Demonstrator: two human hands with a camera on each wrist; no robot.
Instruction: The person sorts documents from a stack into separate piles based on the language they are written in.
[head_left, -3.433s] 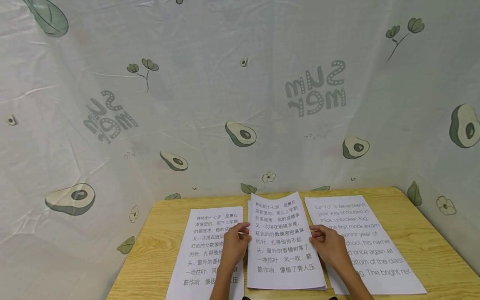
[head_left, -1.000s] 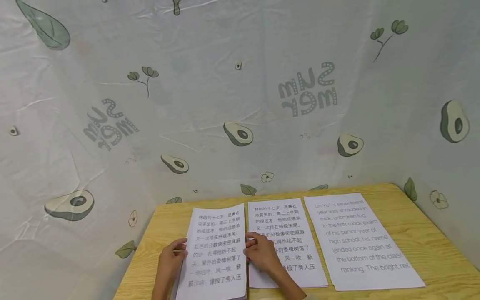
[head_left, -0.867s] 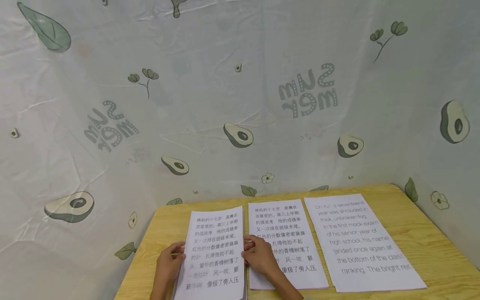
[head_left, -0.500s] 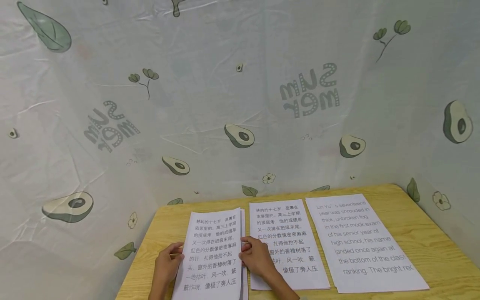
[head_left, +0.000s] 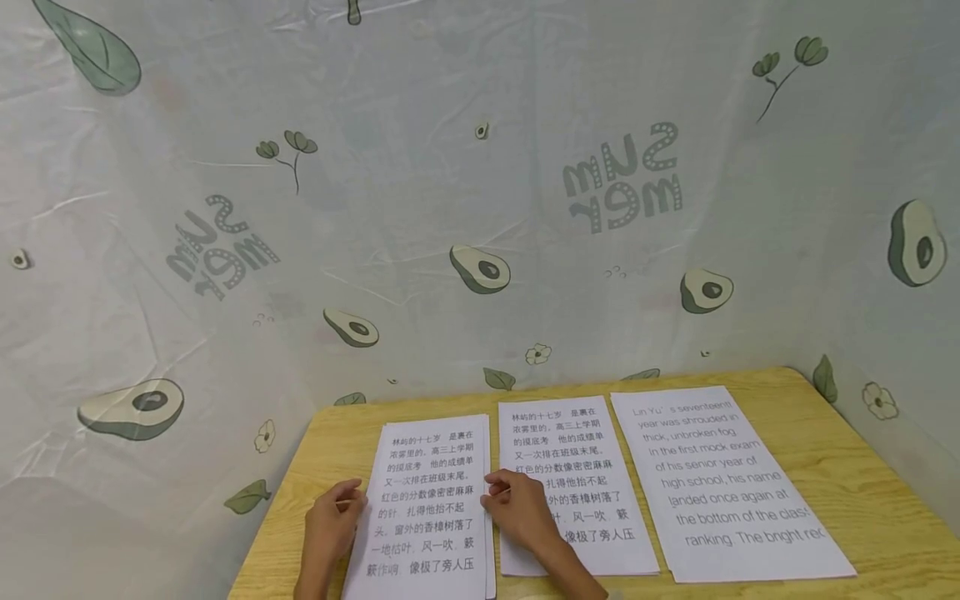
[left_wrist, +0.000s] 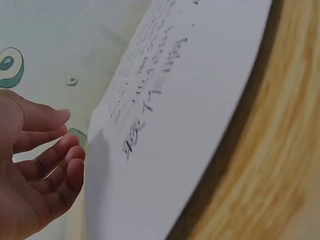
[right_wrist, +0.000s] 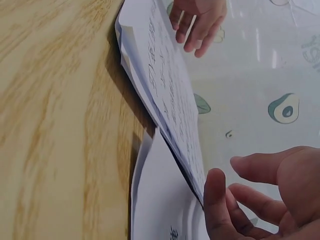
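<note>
On the left of the table lies a stack of white paper sheets (head_left: 427, 504) printed with Chinese characters. Its top sheet sits slightly left of those below, whose right edges show. My left hand (head_left: 330, 521) is at the stack's left edge; in the left wrist view this hand (left_wrist: 42, 162) has loosely bent fingers with no paper between them. At the right edge is my right hand (head_left: 517, 508), partly over the middle stack (head_left: 566, 446). The right wrist view shows the right hand's (right_wrist: 270, 195) thumb and fingers apart, holding nothing.
A third set of sheets (head_left: 750, 500), printed in English, lies on the right side of the wooden table (head_left: 780, 392). Behind the table hangs a pale curtain (head_left: 405, 183) with avocado and leaf prints.
Earlier both hands held a sheet over the middle stack, then brought it onto the left stack. It has settled flat there, and the fingers have let go of its edges.
</note>
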